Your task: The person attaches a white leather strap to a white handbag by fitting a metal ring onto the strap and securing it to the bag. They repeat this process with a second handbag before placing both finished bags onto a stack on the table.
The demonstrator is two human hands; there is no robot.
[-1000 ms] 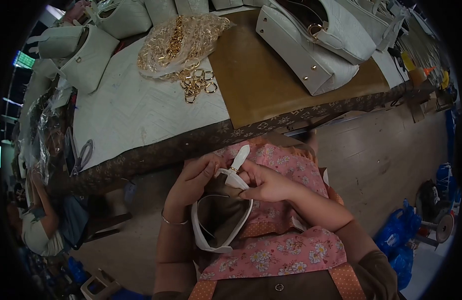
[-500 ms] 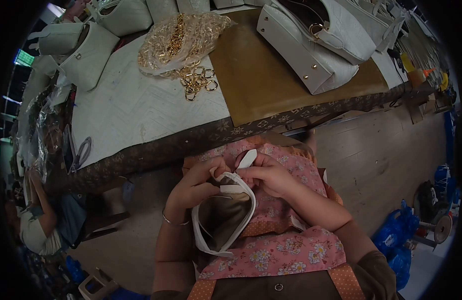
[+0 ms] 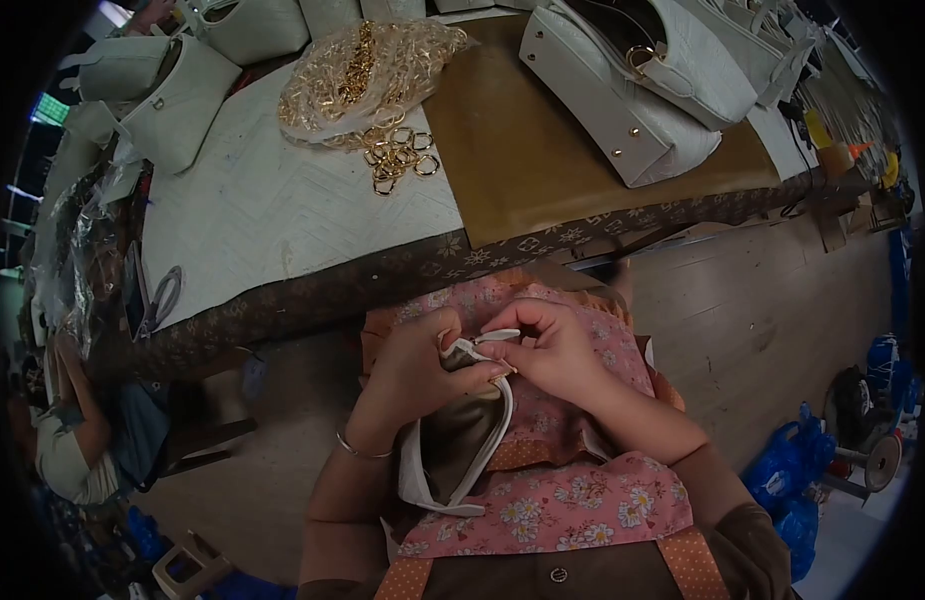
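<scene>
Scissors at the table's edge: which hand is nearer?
Left. The left hand, gripping the white bag, is lower right of the scissors; the right hand lies beyond it.

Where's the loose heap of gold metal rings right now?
In the head view, the gold rings lie on the white quilted mat, top centre, just below the clear bag of gold chains and left of the tan board.

The white-covered desk [image 3: 282,215] is lit brightly and evenly from overhead, glare is thrown off the clear bag of gold metal chains [image 3: 367,65], the left hand [image 3: 417,372] and right hand [image 3: 552,352] on the white leather strap [image 3: 414,478] are shown sharp in dimmer light, and the fisheye edges are bent and blackened.
</scene>
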